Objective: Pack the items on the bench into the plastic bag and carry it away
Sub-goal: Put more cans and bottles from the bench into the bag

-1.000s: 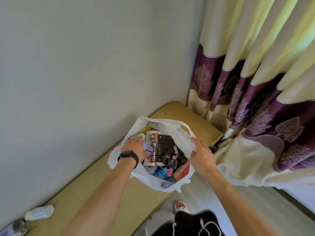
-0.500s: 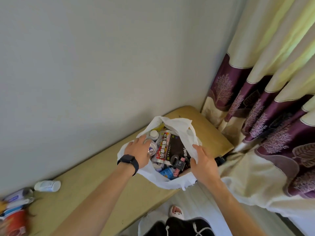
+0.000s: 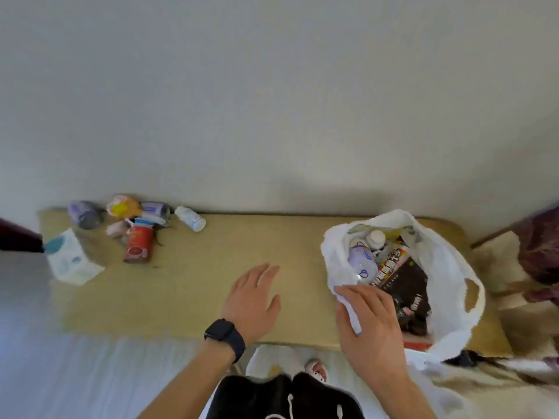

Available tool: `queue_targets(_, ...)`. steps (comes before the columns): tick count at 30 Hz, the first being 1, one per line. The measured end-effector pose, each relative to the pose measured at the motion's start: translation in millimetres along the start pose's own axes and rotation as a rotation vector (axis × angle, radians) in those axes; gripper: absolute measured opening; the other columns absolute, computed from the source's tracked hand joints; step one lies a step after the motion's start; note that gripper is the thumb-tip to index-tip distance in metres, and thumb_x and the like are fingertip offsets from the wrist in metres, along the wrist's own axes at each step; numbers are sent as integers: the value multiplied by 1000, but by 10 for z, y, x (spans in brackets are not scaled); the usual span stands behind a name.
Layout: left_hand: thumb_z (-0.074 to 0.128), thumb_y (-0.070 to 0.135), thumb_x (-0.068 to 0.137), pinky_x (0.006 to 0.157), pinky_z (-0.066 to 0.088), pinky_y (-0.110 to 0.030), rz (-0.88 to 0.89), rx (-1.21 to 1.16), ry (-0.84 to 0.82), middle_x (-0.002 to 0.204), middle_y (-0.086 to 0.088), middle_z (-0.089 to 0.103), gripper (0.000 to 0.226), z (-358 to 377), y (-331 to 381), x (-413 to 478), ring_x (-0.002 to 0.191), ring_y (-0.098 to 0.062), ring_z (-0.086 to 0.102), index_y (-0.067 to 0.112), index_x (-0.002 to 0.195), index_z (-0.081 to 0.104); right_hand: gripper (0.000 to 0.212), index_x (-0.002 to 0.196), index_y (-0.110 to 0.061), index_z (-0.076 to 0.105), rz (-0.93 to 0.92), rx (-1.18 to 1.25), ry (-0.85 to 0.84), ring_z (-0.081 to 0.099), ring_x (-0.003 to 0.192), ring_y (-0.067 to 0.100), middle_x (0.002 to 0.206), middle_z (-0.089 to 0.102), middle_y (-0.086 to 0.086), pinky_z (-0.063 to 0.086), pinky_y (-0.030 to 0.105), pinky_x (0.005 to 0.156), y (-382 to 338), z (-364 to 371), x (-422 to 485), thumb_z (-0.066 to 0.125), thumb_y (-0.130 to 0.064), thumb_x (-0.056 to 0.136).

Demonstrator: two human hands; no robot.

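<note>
Plastic bag [image 3: 447,267] stands on the right end of the bench [image 3: 193,282], its mouth gaping upward and its near side bulging up to the bench's front edge. Its far side lies close to the wall [image 3: 272,101] that runs along the bench's back edge. Inside show a black packet [image 3: 405,285] with red and white print, a purple-and-white pack [image 3: 361,261] and a white-capped bottle [image 3: 376,237].

The right hand [image 3: 372,322] is at the bag's near-left rim, above the front edge of the bench. A fold of the white plastic is pinched between its thumb and fingers, and the fingers are only lightly bent. The left hand [image 3: 255,300], with a dark watch [image 3: 225,334] on the wrist, is spread flat, palm down and fingers straight, above the middle of the bench near its front edge. It grips nothing; whether it touches the surface I cannot tell.

A wide bare strip of bench runs from the left hand to the left end. There a cluster sits towards the back edge: a white bottle [image 3: 190,218] on its side, a red can [image 3: 139,243] lying down, a yellow-and-pink packet [image 3: 124,205] and a purple pack [image 3: 83,213]. A white-and-teal box [image 3: 71,261] rests right at the bench's left edge. A curtain [image 3: 538,252] crowds the bench's right end, just beyond the bag.
</note>
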State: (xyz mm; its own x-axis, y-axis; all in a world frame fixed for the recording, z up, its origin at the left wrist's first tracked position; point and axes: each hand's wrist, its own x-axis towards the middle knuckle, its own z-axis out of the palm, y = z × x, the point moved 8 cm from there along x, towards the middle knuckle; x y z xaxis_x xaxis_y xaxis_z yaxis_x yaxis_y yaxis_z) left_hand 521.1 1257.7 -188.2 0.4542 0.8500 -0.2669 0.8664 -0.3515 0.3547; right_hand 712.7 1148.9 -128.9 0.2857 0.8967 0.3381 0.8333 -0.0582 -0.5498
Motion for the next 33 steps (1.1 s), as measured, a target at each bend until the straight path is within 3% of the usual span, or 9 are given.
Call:
queue_targets(4,43,37,96,117,19,-35,-249,-21,-144,159,3,23,60,290,-972,-391,146,-18,21,30,152,23,28,106,-24,74,-137,82,-253,56,108,19,106,69,-11,44,29,95,-585,784,101,52,-31,90)
queue_targets(9,45,34,95,116,22,-38,-448,-95,-237,158,-1,26,59,412,-1987,-685,145,-22,23,26,151,27,32,111,-30,71,-242,-14,-595,48,116,13,112,67,-16,49,30,97,-1154,1863,193,47,-35,90)
queue_targets(13,45,29,94,117,23,-42,-530,-110,-310,158,-4,23,59,467,-2862,-747,145,-25,21,23,150,27,36,133,-33,56,-194,-145,-903,33,133,12,136,52,-16,31,25,111,-1459,2715,261,45,-33,98)
queue_targets(16,45,33,95,119,15,-47,-558,-79,-354,163,-6,6,64,489,-3524,-691,149,-30,9,31,153,20,46,144,-33,41,-121,-228,-1040,26,139,17,150,38,-9,28,30,115,-1689,3305,439,44,-36,99)
queue_targets(20,46,37,96,119,1,-54,-522,-28,-433,163,1,-14,68,590,-4172,-650,149,-35,-7,46,152,7,61,152,-32,25,-39,-354,-1075,26,139,32,158,23,5,32,40,113,-1918,4097,936,49,-38,96)
queue_targets(25,46,45,96,117,-4,-60,-438,-23,-503,159,8,-28,75,705,-4466,-656,145,-43,-19,51,149,-7,76,154,-35,16,-1,-417,-965,37,131,40,153,30,13,33,45,107,-2134,4953,1810,55,-33,89)
queue_targets(30,45,46,96,118,-1,-59,-447,-94,-500,160,7,-25,72,709,-4404,-609,144,-46,-20,48,151,-1,79,153,-35,12,49,-487,-1009,49,120,47,143,39,20,41,47,99,-2102,5467,2027,57,-29,88)
queue_targets(33,44,44,96,119,12,-55,-485,-187,-420,164,5,-2,62,577,-4466,-538,147,-44,-1,41,150,16,78,149,-42,11,205,-429,-986,56,108,45,124,46,21,47,45,84,-2050,5406,1759,57,-32,87)
